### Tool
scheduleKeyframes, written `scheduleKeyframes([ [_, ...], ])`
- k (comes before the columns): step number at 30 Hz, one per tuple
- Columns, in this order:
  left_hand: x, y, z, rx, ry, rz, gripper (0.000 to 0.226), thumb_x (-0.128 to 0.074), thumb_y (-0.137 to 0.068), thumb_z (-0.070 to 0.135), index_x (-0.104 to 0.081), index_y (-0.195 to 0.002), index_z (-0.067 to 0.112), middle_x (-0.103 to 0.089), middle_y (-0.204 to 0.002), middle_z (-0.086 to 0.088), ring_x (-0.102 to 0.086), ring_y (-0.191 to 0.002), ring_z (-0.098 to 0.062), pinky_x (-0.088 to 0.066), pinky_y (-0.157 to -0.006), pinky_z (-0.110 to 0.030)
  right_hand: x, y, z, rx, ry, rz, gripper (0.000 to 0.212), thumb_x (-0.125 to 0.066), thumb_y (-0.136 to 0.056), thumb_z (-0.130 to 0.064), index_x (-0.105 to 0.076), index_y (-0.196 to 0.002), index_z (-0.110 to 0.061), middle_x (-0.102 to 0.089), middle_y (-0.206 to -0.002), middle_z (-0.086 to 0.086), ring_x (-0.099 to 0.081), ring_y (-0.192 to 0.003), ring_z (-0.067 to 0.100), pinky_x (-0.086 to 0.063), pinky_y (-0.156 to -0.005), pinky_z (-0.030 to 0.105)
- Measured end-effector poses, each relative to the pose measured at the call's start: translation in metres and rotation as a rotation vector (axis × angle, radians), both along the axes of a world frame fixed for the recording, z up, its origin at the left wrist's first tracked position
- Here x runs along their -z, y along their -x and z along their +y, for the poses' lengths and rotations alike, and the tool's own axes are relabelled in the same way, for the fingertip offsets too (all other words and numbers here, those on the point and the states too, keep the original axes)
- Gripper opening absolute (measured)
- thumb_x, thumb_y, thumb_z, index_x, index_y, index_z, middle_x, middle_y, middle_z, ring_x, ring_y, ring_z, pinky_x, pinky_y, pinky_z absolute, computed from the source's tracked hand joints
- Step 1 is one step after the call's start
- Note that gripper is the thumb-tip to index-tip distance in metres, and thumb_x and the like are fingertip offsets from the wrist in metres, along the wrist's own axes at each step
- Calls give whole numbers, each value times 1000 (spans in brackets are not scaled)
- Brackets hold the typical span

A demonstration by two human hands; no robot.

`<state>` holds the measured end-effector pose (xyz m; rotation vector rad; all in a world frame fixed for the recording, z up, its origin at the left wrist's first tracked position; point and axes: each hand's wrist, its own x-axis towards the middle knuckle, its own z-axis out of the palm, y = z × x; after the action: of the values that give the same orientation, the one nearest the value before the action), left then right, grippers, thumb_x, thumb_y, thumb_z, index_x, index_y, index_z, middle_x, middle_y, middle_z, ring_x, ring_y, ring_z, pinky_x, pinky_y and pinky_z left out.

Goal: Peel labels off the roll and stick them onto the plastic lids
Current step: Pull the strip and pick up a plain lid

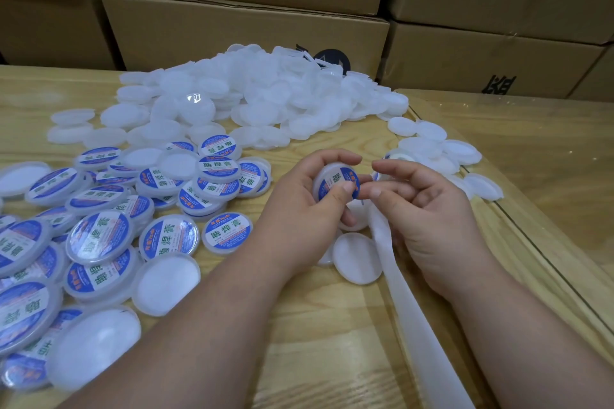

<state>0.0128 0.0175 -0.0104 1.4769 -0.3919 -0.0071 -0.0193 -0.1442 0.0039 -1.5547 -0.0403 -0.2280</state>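
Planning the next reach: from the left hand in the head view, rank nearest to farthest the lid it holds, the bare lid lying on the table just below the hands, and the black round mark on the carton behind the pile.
From the left hand:
1. Held lid, in its fingers.
2. Bare lid, just below.
3. Black round mark, far behind the pile.

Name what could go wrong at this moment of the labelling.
The label is only partly down on the lid held in the left hand, with the thumb over it, so it might land off-centre or creased. The backing strip trails under the right hand and could snag. Bare lids lie close by and might get knocked.
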Motion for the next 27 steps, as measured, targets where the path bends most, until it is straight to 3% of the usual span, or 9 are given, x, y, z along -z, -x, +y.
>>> scheduleKeyframes([
  [3, 0, 0, 0, -9, 24, 15, 30, -61, -99, 7, -67, -108, 36, -78, -101, 6, -69, -67, -16, -58, -72, -23, -2, 2, 0, 5, 18, 5, 22, -67, -94, -8, -69, -115, -18, -81, -95, 4, -69, -67, 4, -51, -58, 18],
  [6, 0, -1, -1, -31, 20, 10, 33, -61, -99, 8, -66, -107, 39, -77, -105, 8, -67, -65, -16, -57, -73, -26, -2, 2, -1, 27, 16, 9, 22, -61, -92, -13, -71, -110, -16, -81, -95, 4, -55, -48, 8, -41, -43, 20],
  [13, 1, -2, 1, -37, -35, -16, 32, -63, -98, 12, -61, -109, 43, -76, -106, 12, -68, -66, -14, -57, -73, -24, 2, 1, -4, 141, -13, -75, 16, -56, -85, -14, -71, -86, -14, -80, -96, 7, -60, -48, 17, -44, -42, 23],
  [16, 1, -4, 5, -58, 14, 30, 32, -73, -91, 15, -63, -112, 37, -77, -104, 9, -68, -64, -14, -58, -70, -27, 1, -2, -9, 241, -91, -74, 16, -59, -83, -16, -71, -74, -22, -78, -90, 6, -53, -46, 18, -42, -42, 25],
  [18, -1, -4, 5, -81, 26, 69, 26, -79, -84, 29, -70, -107, 38, -78, -100, 7, -69, -64, -14, -58, -73, -36, 1, -4, -10, 302, -89, -25, 14, -63, -81, -23, -70, -69, -24, -74, -80, 5, -46, -46, 16, -39, -43, 26],
  [20, -4, -4, 4, -102, 36, 119, 20, -71, -81, 54, -74, -98, 44, -79, -97, 6, -70, -62, -15, -56, -75, -41, 3, -5, -11, 346, -6, 25, 18, -65, -80, -34, -68, -65, -24, -63, -70, 6, -41, -47, 16, -35, -47, 28],
  [22, -6, -4, 4, -113, 94, 170, 31, -53, -88, 67, -74, -97, 46, -79, -92, 1, -67, -54, -16, -51, -63, -31, 4, -5, -10, 340, 75, 74, 28, -66, -79, -47, -67, -65, -24, -58, -63, 2, -41, -49, 16, -35, -51, 30],
  [24, -7, -5, 5, -136, 149, 191, 48, -38, -93, 68, -74, -101, 38, -78, -79, -5, -57, -43, -17, -47, -50, -24, 4, -5, -9, 297, 163, 120, 39, -67, -77, -60, -67, -69, -22, -56, -57, -5, -45, -50, 14, -39, -53, 29],
  [27, -6, -5, 5, -204, 168, 183, 52, -37, -95, 67, -72, -93, 27, -67, -62, -3, -48, -44, -15, -42, -43, -21, 6, -6, -10, 228, 273, 118, 47, -72, -79, -64, -66, -70, -19, -50, -57, -6, -43, -52, 9, -38, -48, 19],
])
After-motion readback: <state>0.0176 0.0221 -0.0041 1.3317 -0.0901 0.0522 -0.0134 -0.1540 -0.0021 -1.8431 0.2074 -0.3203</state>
